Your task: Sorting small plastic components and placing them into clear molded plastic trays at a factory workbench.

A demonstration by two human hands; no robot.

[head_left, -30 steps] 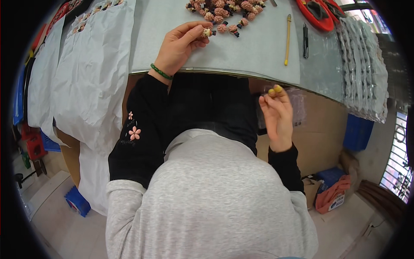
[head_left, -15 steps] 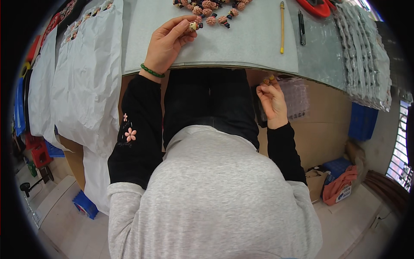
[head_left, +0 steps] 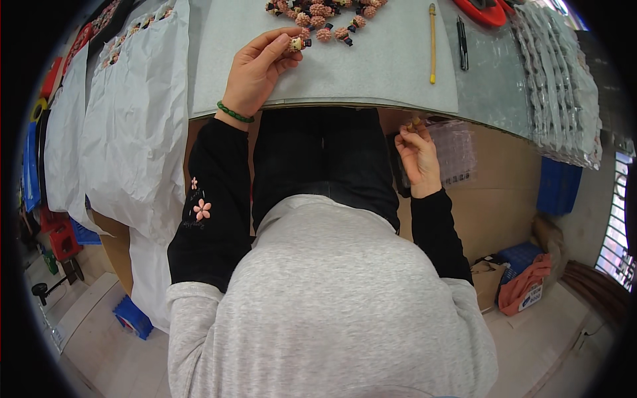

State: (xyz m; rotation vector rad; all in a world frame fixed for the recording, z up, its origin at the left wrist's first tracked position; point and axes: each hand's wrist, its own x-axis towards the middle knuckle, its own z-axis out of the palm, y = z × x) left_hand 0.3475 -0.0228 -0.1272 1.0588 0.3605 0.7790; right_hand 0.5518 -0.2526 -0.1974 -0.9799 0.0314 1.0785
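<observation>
pink bead charm (head_left: 296,44) sits pinched between the thumb and fingertips of the left hand (head_left: 257,69), lifted just off the grey mat (head_left: 371,69) at the near edge of the heap of like charms (head_left: 322,13). the right hand (head_left: 417,151) is down below the table edge, well apart from the left, its fingers closed on a small yellowish bit (head_left: 415,123) beside a clear plastic bag (head_left: 458,149); what that bit is i cannot tell. to do this well, i judge the charm should be held by its bead body, not its dark end, and kept low over the mat so a slip drops it there and not onto the lap. the two hands would need to meet over the mat, where the light is good. a yellow stick (head_left: 432,41) and a black pen (head_left: 462,41) lie to the right, away from both hands.
</observation>
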